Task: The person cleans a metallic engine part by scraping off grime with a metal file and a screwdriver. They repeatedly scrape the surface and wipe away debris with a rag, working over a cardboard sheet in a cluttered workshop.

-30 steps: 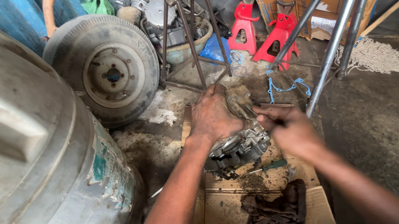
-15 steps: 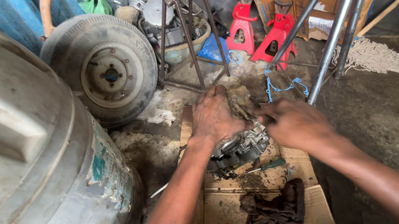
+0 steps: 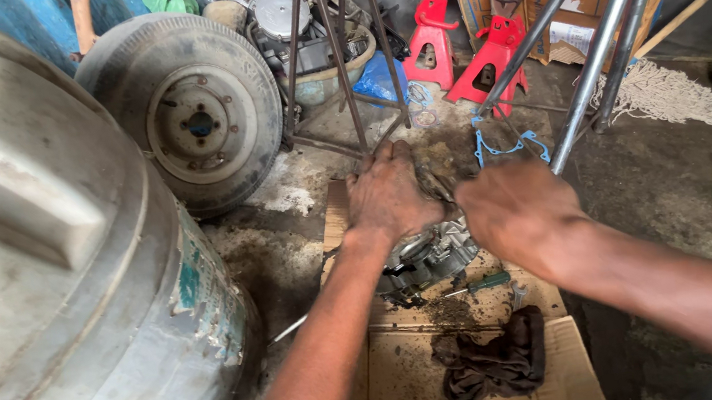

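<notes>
Left hand (image 3: 392, 193) presses flat on the greasy engine part (image 3: 428, 259) on the cardboard sheet (image 3: 399, 387); right hand (image 3: 513, 211) blurred (finger state unclear). Oily metal may slip, pinching fingers.

Soft, even daylight leaves only faint shadows and no glare, while the right hand (image 3: 518, 211) is motion-blurred and the big tank (image 3: 44, 268) bulges with wide-angle distortion.

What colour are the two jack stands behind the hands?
Red; the jack stands show clearly in the head view.
</notes>
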